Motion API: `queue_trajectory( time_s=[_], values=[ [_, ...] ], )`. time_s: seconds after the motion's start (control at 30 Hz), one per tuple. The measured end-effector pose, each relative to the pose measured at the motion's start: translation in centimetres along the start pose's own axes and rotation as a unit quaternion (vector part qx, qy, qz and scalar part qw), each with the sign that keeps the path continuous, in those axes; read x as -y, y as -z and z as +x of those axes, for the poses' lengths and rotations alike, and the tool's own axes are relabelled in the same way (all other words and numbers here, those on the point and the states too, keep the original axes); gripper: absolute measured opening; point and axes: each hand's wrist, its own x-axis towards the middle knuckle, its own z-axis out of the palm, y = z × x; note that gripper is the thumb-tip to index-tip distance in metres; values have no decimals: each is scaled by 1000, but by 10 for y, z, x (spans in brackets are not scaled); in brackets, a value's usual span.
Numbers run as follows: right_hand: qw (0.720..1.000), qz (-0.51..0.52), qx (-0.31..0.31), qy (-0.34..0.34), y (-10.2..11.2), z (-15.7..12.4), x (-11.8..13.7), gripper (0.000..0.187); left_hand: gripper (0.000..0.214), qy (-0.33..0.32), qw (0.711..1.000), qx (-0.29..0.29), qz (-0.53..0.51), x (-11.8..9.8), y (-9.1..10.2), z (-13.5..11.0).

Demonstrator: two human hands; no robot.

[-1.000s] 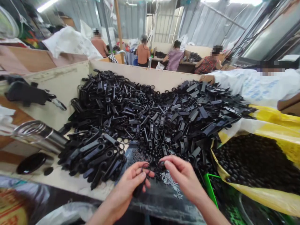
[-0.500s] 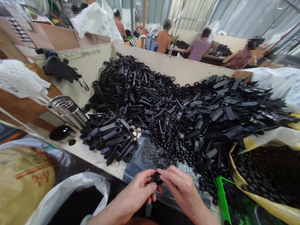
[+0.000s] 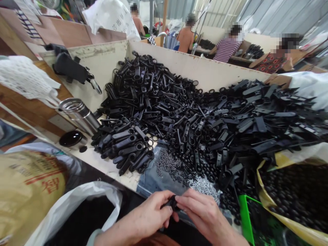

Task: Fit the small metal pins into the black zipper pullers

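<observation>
Between my hands, at the near edge of the bench, is a small black plastic part, mostly covered by fingers. My left hand is closed round it from the left. The fingertips of my right hand pinch its right side. Just beyond lie a heap of silvery pins and a patch of small dark grey metal pieces on a dark cloth. Farther back rises a big pile of black plastic parts with ring ends. A neater row of similar parts lies to the left.
A steel flask and its dark lid stand at the left. An open white sack is at lower left. On the right are a green crate and a yellow-edged sack of black balls. Several people sit beyond the bench wall.
The whole view has shifted slightly, with the bench contents now farther right. Both hands still hold the black part, with only small finger movements.
</observation>
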Motion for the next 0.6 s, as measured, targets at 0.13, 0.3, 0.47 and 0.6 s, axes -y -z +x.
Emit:
queue_trajectory(
  time_s=[0.13,0.3,0.47,0.6],
  values=[
    [997,-29,75,20,8,0,5,37,43,19,999,21,22,4,2,-4],
    [991,-53,117,38,10,-4,7,36,31,-2,989,-9,149,1,2,-13],
    [991,17,133,23,5,-12,10,36,28,-19,976,0,215,-2,1,-23],
    [990,42,117,66,-4,-29,14,28,26,-12,971,52,232,-5,0,-32]
  ],
)
